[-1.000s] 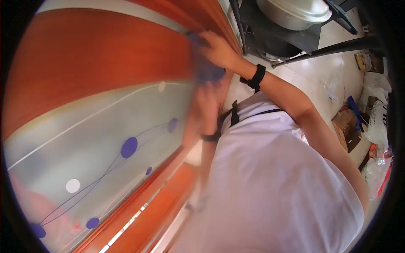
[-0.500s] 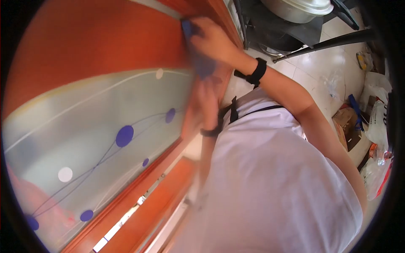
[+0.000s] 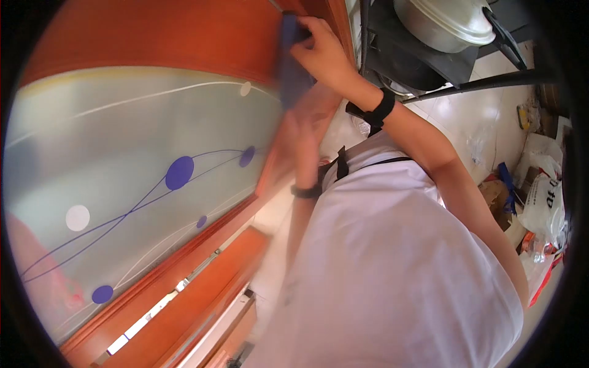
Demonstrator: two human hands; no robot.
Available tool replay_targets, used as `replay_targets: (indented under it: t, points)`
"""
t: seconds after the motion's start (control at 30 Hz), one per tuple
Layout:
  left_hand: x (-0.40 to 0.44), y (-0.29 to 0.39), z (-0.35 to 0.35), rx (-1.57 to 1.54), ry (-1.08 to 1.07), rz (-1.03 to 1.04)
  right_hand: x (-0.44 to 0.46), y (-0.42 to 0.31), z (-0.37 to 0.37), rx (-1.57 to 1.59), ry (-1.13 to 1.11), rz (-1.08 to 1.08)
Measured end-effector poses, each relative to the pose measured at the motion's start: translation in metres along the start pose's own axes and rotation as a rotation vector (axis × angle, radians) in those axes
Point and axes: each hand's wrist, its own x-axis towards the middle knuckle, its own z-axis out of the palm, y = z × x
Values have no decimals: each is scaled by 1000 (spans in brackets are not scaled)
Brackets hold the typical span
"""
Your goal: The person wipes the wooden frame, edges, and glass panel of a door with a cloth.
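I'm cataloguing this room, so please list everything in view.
Wood-framed frosted-glass panel: 1, orange-brown and pale grey-green, left
Flat fabric cloth: 1, dark blue, panel's upper right
Long wooden slab: 1, orange, lower left
Rounded lidded metal pot: 1, silver, top right
Flat-topped stand: 1, black, under pot
Tiled floor: 1, pale, right
Crumpled plastic bags: count unclear, mostly white, far right
Smaller clutter: too small to tell
Loose fabric garment: 1, white, on person
Wristbands: 2, black, both wrists
Right hand: 1, bare, gripping cloth
Left hand: 1, bare, blurred, near panel's edge

The cloth rests on the panel, left; the pot sits on a stand, right.
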Motion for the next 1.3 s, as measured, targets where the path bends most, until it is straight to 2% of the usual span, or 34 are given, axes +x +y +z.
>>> replay_targets:
  t: [0.1,0.17,0.23,0.33,0.43,0.57,0.67,0.73,0.87,0.93,1.0,1.1,1.2,1.3]
  points:
    - [3,-7,3,7,149,58,-2,5,4,-14,-10,-10]
    - [8,-18,-4,261,127,95,1,5,0,-75,-28,-13]
    - [13,-6,-3,346,75,99,0,5,0,-74,-30,-33]
    - [11,18,5,229,8,64,1,-4,-5,-45,-54,-20]
    - [10,21,10,183,35,52,0,-11,-8,-9,-75,9]
    - [7,29,8,245,87,32,6,0,-7,-5,-61,-14]
    - [9,10,-2,434,113,115,11,0,-5,-19,-36,-52]
    - [11,17,-1,441,111,169,15,-3,-6,1,-10,-79]
    - [19,2,-4,327,115,152,19,1,-1,78,6,-77]
    - [23,17,1,222,87,87,22,8,-1,107,-1,-70]
    - [18,46,10,-44,42,-15,25,20,2,112,-24,-75]
    - [21,53,14,2,125,-55,32,57,8,51,-89,-108]
    - [29,24,5,-51,134,-20,23,33,-1,-108,-88,-38]
    - [37,30,-1,-268,201,87,25,-35,-19,140,-56,-128]
